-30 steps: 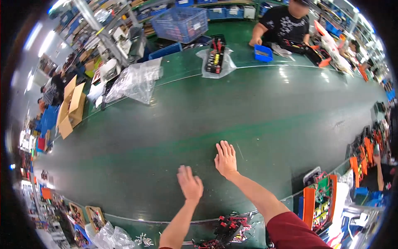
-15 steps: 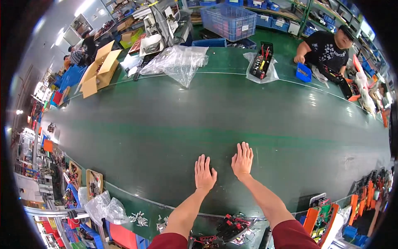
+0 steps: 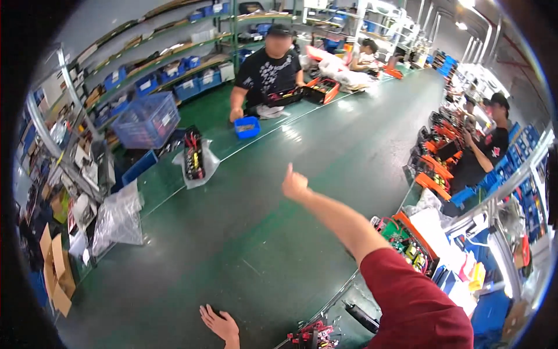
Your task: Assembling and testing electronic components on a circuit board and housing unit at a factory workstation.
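Note:
My left hand [image 3: 220, 323] lies on the dark green belt [image 3: 226, 267] with its fingers spread, and holds nothing. My right arm reaches forward over the belt. My right hand [image 3: 295, 185] has one finger stretched out and the others curled in, and nothing shows in it. Beyond it, at the far edge, a co-worker [image 3: 273, 72] in a black top rests a hand by a blue bin [image 3: 247, 128] with small parts. An open black housing with red and yellow parts [image 3: 193, 154] lies on a plastic bag to the far left.
Clear plastic sheeting [image 3: 119, 216] and an open cardboard box [image 3: 56, 270] lie at the left. Close to my right arm are an orange-sided housing with a circuit board [image 3: 410, 241] and a red-wired assembly [image 3: 317, 336]. Another co-worker [image 3: 494, 139] stands farther along the right side.
The view has swung to the right. My right hand has lifted from the belt, reached forward, and curled all but one finger. My left hand stays flat, now low in the view.

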### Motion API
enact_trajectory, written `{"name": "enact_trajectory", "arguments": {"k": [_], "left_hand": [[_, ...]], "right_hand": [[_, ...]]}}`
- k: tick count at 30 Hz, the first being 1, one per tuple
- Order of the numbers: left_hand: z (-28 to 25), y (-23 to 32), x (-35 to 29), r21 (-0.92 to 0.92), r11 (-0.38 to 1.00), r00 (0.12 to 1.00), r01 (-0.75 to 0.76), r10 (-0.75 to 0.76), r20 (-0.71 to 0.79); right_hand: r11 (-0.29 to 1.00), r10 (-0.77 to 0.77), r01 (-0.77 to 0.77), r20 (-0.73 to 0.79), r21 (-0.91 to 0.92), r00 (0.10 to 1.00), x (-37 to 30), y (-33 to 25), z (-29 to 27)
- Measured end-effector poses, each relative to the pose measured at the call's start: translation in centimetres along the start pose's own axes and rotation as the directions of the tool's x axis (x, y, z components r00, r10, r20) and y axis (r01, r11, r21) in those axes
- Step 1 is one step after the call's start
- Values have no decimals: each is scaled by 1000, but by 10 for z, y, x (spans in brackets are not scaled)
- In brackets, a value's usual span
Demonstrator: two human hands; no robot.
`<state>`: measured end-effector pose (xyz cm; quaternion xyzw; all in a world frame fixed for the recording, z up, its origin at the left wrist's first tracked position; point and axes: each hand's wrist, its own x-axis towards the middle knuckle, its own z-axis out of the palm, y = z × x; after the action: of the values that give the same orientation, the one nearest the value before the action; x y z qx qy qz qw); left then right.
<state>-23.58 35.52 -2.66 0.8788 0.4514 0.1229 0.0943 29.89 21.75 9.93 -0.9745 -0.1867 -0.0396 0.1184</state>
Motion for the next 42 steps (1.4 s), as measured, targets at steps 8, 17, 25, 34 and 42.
{"name": "enact_trajectory", "arguments": {"k": [8, 17, 25, 34, 42], "left_hand": [[-12, -13, 0, 82, 996, 998, 35, -39, 45], [17, 15, 29, 126, 978, 962, 166, -188, 196], [-13, 34, -82, -528, 848, 996, 50, -1, 92], [-52, 120, -211, -584, 804, 983, 113, -7, 181], [-79, 104, -192, -587, 808, 951, 60, 132, 280]], "right_hand": [[989, 133, -135, -43, -60, 990, 105, 121, -206], [847, -371, 287, -110, -447, 922, 62, 237, -132], [781, -576, 353, 378, 515, 725, -381, 60, 44], [685, -85, -363, 564, 632, 821, -495, 99, -3], [711, -90, -234, 416, 663, 905, -484, 145, -22]]}}
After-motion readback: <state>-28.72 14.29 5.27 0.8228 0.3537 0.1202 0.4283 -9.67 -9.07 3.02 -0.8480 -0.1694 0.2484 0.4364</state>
